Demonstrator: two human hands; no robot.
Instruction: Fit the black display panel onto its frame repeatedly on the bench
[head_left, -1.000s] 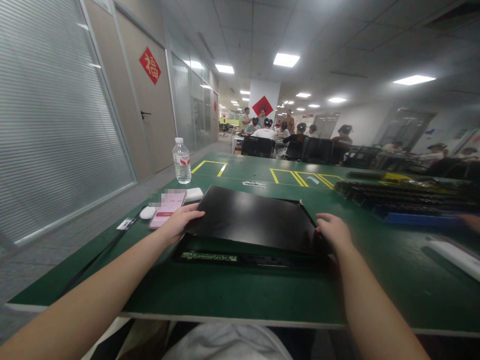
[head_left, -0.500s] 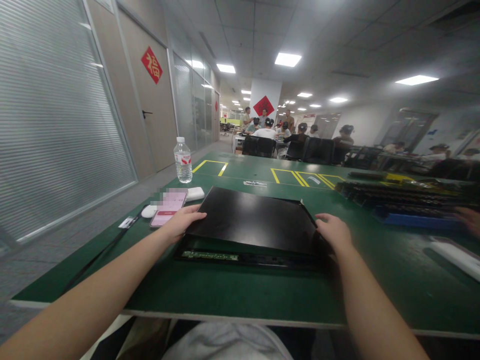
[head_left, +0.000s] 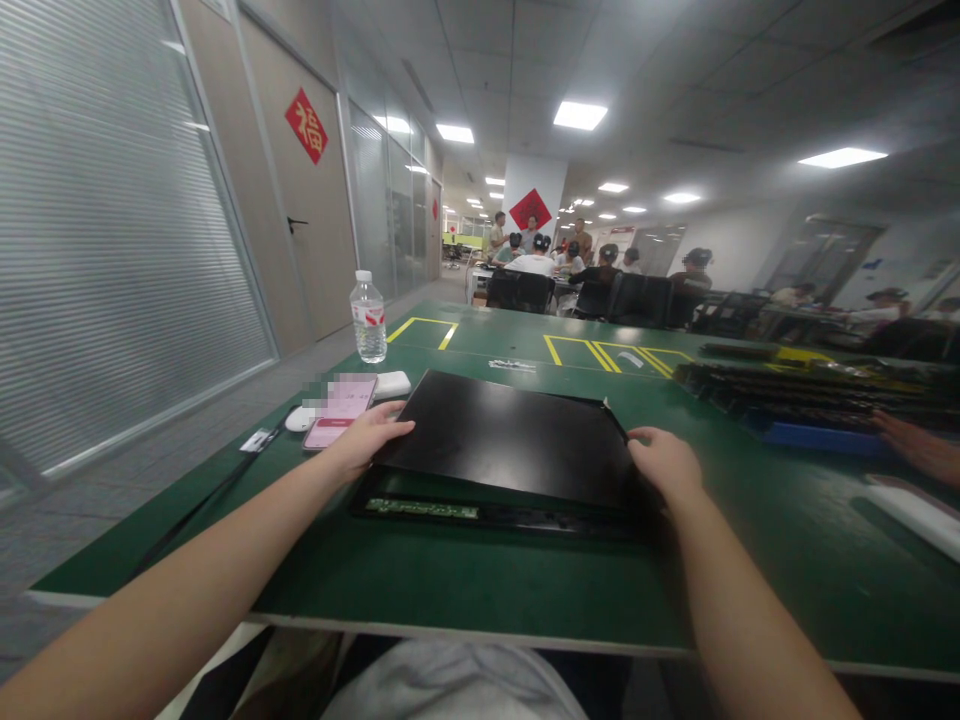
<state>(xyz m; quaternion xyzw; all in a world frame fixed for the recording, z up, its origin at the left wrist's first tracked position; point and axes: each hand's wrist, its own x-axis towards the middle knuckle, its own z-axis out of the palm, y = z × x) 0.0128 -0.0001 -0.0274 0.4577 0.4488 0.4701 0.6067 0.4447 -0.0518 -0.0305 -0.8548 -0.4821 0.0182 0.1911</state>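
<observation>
A flat black panel (head_left: pixel 510 435) lies on the green table (head_left: pixel 465 575) right in front of me, its near edge raised a little over a dark strip with a green circuit board (head_left: pixel 424 509). My left hand (head_left: pixel 365 443) grips the panel's left edge, fingers curled over it. At the right near corner my right hand (head_left: pixel 666 463) holds the panel's edge in the same way.
A phone (head_left: pixel 339 410), a white mouse (head_left: pixel 298 420) and a white case (head_left: pixel 392 384) lie left of the panel, a water bottle (head_left: pixel 368 318) behind them. Dark trays (head_left: pixel 795 395) are stacked at the right, where another person's hand (head_left: pixel 911 445) reaches. People sit at far tables.
Both hands keep their hold on the panel, which has hardly moved. The other person's hand at the right has come further into view.
</observation>
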